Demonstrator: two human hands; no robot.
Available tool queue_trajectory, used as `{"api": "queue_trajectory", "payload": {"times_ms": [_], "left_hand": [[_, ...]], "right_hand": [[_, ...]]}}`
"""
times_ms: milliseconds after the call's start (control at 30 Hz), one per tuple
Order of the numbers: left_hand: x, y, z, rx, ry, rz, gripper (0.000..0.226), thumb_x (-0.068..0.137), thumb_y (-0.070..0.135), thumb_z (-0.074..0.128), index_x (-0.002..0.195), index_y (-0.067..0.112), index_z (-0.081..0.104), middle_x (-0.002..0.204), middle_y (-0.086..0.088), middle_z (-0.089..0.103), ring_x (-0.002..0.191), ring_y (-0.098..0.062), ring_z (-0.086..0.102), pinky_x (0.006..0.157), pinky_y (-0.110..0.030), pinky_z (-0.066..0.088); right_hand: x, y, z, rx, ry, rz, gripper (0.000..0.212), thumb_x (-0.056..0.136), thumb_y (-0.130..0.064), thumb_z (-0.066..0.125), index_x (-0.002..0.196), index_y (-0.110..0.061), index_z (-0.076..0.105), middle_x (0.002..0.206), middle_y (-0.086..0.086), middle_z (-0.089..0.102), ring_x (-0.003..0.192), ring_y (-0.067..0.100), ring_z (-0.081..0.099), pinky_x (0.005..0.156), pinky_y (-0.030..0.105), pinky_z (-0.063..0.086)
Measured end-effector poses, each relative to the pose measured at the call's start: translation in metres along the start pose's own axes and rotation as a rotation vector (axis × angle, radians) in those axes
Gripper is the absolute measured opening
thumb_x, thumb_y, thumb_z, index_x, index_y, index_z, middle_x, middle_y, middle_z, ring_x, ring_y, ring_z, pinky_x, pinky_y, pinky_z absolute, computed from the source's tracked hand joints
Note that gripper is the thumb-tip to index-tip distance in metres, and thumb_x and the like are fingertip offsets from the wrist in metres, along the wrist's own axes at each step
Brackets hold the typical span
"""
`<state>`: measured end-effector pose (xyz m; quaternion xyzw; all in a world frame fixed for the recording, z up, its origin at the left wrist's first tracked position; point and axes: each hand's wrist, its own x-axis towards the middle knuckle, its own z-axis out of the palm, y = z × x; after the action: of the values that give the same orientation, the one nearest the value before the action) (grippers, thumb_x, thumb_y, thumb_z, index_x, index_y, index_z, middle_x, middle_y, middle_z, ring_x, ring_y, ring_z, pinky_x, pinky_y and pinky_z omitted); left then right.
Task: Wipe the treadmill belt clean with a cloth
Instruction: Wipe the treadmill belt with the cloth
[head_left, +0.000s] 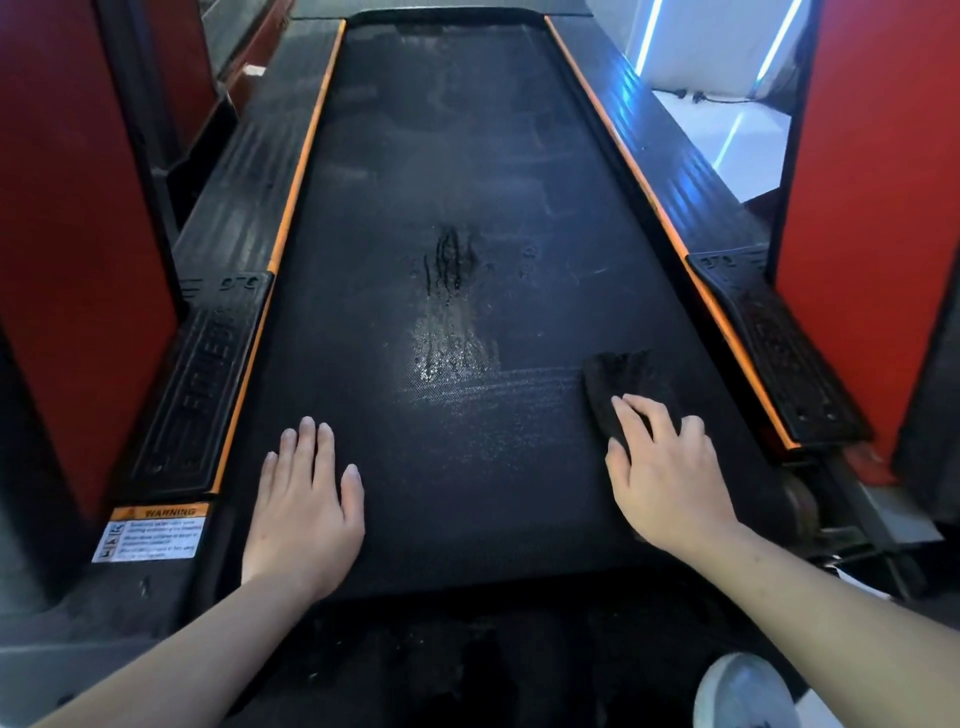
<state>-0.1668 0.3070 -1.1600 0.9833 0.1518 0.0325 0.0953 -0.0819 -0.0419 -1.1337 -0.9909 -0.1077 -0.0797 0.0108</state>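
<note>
Starting at the left, we read WARNING on the orange-topped label (156, 535) at the near end of the left side rail (208, 364); its small print is too blurred to read, as is the raised lettering on the rail. Our left hand (304, 514) lies flat on the treadmill belt (441, 156), fingers (306, 447) straight and slightly spread, holding nothing. Mid-belt sits a wet patch (452, 332), with open belt stretching far ahead between the orange edge strips. Our right hand (670, 478) grips the dark cloth (623, 384), fingers (639, 410) curled over its near edge, pressing it to the belt close to the right side rail (795, 374). A white shoe (743, 691) shows at bottom right.
</note>
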Motion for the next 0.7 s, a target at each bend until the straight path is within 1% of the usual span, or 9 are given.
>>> {"api": "queue_trajectory", "payload": {"times_ms": [100,200,267,333,367,433,567,633,700], "left_hand": [[-0.007,-0.002,0.001,0.0,0.003,-0.002,0.074,0.095,0.051,0.003,0.156,0.009,0.008,0.165,-0.004,-0.001,0.151,-0.014,-0.01,0.123,-0.036,-0.004],[-0.014,-0.001,-0.001,-0.011,-0.025,0.003,0.075,0.094,0.049,0.004,0.156,0.007,0.012,0.165,-0.007,0.003,0.152,-0.017,-0.006,0.124,-0.038,-0.002],[-0.015,-0.002,-0.006,-0.015,-0.009,0.009,0.071,0.095,0.044,0.015,0.152,0.004,0.029,0.162,-0.012,0.02,0.151,-0.025,0.012,0.123,-0.042,0.012],[-0.009,-0.002,-0.015,-0.029,0.059,0.003,0.057,0.094,0.037,0.028,0.134,0.003,0.052,0.147,-0.014,0.044,0.137,-0.031,0.036,0.113,-0.047,0.031],[-0.003,-0.002,-0.018,-0.047,0.096,-0.002,0.049,0.095,0.034,0.032,0.125,0.005,0.057,0.138,-0.013,0.05,0.13,-0.031,0.041,0.108,-0.047,0.036],[0.014,-0.001,-0.02,-0.078,0.148,0.0,0.041,0.097,0.032,0.035,0.121,0.006,0.056,0.132,-0.011,0.048,0.125,-0.03,0.041,0.108,-0.047,0.036],[0.06,0.0,-0.015,-0.044,0.158,0.063,0.053,0.099,0.031,0.032,0.14,-0.001,0.043,0.147,-0.019,0.036,0.139,-0.035,0.03,0.119,-0.048,0.022],[0.077,0.0,-0.01,-0.019,0.115,0.053,0.055,0.102,0.027,0.033,0.148,-0.003,0.033,0.157,-0.021,0.025,0.147,-0.035,0.018,0.122,-0.047,0.012],[0.083,-0.002,-0.003,-0.012,0.043,0.01,0.059,0.104,0.03,0.03,0.153,-0.001,0.021,0.163,-0.018,0.012,0.151,-0.03,0.006,0.123,-0.044,0.004]], "right_hand": [[-0.009,0.001,-0.003,0.011,-0.014,-0.006,0.059,0.095,-0.043,0.032,0.145,-0.016,0.049,0.143,-0.001,0.049,0.079,0.021,0.037,0.067,0.036,0.044],[-0.012,0.003,-0.008,0.096,-0.009,-0.002,0.052,0.095,-0.041,0.045,0.141,-0.019,0.052,0.139,-0.005,0.051,0.085,0.018,0.041,0.068,0.033,0.046],[-0.007,0.006,-0.01,0.201,-0.012,0.03,0.048,0.091,-0.04,0.054,0.136,-0.023,0.055,0.133,-0.013,0.051,0.093,0.015,0.043,0.068,0.03,0.045],[0.0,0.008,-0.014,0.271,0.031,0.006,0.042,0.089,-0.036,0.058,0.129,-0.023,0.061,0.124,-0.017,0.053,0.097,0.013,0.046,0.069,0.032,0.047],[0.005,0.009,-0.016,0.294,0.065,-0.013,0.04,0.089,-0.034,0.059,0.127,-0.022,0.064,0.122,-0.016,0.054,0.098,0.014,0.048,0.07,0.034,0.049],[0.021,0.009,-0.015,0.331,0.137,-0.013,0.038,0.089,-0.03,0.061,0.125,-0.018,0.066,0.123,-0.012,0.057,0.1,0.019,0.051,0.077,0.038,0.052],[0.069,0.004,-0.011,0.325,0.207,0.04,0.04,0.093,-0.027,0.06,0.131,-0.013,0.062,0.132,-0.001,0.056,0.104,0.032,0.05,0.091,0.045,0.048],[0.09,0.007,-0.006,0.325,0.134,0.07,0.043,0.095,-0.029,0.055,0.137,-0.016,0.056,0.139,-0.001,0.052,0.109,0.034,0.047,0.099,0.046,0.044],[0.102,0.009,-0.001,0.312,-0.004,0.116,0.048,0.098,-0.035,0.049,0.144,-0.025,0.047,0.146,-0.005,0.045,0.114,0.034,0.044,0.103,0.043,0.039]]}}
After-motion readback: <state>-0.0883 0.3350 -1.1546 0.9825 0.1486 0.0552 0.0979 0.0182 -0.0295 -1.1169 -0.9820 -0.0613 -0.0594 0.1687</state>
